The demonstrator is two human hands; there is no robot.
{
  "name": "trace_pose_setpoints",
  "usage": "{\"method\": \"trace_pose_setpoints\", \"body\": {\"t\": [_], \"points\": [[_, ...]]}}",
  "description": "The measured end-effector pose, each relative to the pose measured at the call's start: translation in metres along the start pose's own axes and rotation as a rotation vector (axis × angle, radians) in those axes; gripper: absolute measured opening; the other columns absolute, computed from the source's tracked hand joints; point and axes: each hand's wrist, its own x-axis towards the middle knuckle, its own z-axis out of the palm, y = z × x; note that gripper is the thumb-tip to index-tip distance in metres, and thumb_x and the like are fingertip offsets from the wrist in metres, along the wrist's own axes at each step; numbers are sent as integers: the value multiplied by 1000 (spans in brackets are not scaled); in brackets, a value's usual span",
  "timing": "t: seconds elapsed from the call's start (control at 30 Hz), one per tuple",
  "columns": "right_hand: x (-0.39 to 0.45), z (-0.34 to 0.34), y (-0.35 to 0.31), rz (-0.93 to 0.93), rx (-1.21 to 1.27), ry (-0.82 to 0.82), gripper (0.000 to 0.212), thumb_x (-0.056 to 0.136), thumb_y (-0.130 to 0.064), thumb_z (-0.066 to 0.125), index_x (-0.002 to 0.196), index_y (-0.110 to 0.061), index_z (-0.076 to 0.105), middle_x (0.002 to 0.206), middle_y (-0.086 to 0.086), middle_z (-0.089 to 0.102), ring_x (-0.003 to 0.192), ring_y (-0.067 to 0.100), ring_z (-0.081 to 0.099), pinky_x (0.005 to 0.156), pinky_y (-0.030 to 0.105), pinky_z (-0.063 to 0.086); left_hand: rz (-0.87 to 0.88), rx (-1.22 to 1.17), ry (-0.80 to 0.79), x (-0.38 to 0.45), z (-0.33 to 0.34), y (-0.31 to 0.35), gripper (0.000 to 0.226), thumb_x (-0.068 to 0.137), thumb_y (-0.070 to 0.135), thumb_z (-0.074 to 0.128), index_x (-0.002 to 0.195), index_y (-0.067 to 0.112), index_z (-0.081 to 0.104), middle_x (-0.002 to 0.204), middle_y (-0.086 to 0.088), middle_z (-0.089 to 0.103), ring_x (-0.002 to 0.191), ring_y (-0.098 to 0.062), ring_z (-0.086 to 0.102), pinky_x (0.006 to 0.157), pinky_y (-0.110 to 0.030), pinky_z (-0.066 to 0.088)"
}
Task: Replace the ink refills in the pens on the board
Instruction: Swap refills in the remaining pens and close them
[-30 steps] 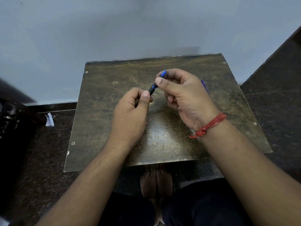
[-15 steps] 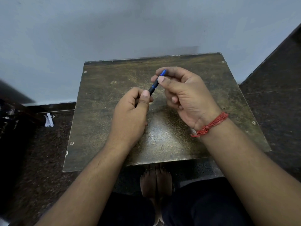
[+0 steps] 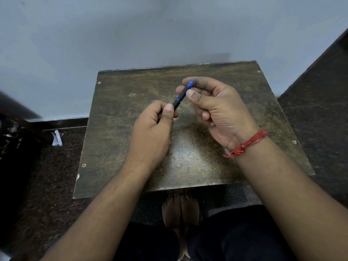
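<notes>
A dark pen [image 3: 180, 98] with a blue tip and a blue ring slants up to the right above the middle of the worn brown board [image 3: 120, 117]. My left hand [image 3: 152, 129] grips its lower end in a fist, thumb on top. My right hand [image 3: 214, 108], with a red thread around the wrist, pinches its upper end between thumb and fingers. The pen's lower part is hidden inside my left fist. No other pen shows on the board.
The board sits low against a pale wall [image 3: 131, 34], with dark speckled floor [image 3: 320, 129] around it. A crumpled white scrap [image 3: 56, 138] lies on the floor to the left. My bare feet [image 3: 180, 210] show below the board's near edge.
My right hand has rolled back slightly so its palm shows more, still pinching the tip end. A blue pen seen behind that hand one second ago is out of sight.
</notes>
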Motion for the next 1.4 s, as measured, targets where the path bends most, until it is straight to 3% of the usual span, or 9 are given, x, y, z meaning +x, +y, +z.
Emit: {"method": "trace_pose_setpoints", "body": {"t": [0.23,0.4,0.53,0.77,0.9,1.07,1.2,1.33,1.4], "points": [[-2,5,1,3,-61,62,11,87,-13,73,91,-12,63,64,-5,57,44,5,39,36,15,27,1,36,-31,-2,0,1,32,101,44,47,87,20,64,58,10,51,53,-15,47,55,-40,44],[-2,3,1,-3,-40,72,15,88,-12,72,100,-11,65,83,4,70,45,6,43,35,15,27,-9,3,-8,-1,-1,1,31,107,33,47,88,16,63,57,12,49,48,-8,45,47,-26,42],[-2,0,-1,8,-3,-10,21,92,1,63,112,-6,65,110,12,75,42,3,42,35,16,23,-16,10,-15,-1,0,0,32,109,31,47,91,11,63,57,12,49,48,-8,45,47,-26,43],[-3,5,1,17,-36,56,16,87,-10,73,86,-14,57,64,-4,56,41,5,39,35,15,23,2,32,-53,-2,1,1,33,102,42,46,89,18,65,56,11,50,49,-12,47,51,-32,41],[-4,5,1,19,-38,68,15,87,-16,73,92,-13,59,79,5,61,44,5,42,35,15,23,-8,11,-31,-2,-1,0,30,109,32,47,89,15,64,54,13,49,46,-8,45,47,-28,42],[-4,1,-1,26,17,-20,20,94,-2,60,114,-4,64,105,11,74,42,3,40,36,17,19,-16,6,-31,-1,-1,0,32,106,36,47,91,13,64,56,13,50,47,-7,45,49,-32,43],[-5,4,-1,20,-20,-1,7,92,-6,65,97,-9,63,83,5,68,41,4,38,36,17,18,-9,35,-42,-2,-1,2,32,104,40,48,88,19,65,57,10,50,49,-13,47,52,-37,43],[-4,9,2,10,-53,73,22,88,-17,73,81,-18,52,59,-6,51,40,5,37,34,14,22,3,53,-52,-2,0,1,31,98,48,47,84,27,65,61,7,49,55,-21,48,55,-46,44],[-5,10,3,11,-77,81,20,88,-21,73,84,-17,53,60,-7,54,43,6,39,34,15,23,-5,27,-44,-1,0,1,31,99,46,48,84,25,65,58,9,50,52,-17,47,53,-40,42]]}}
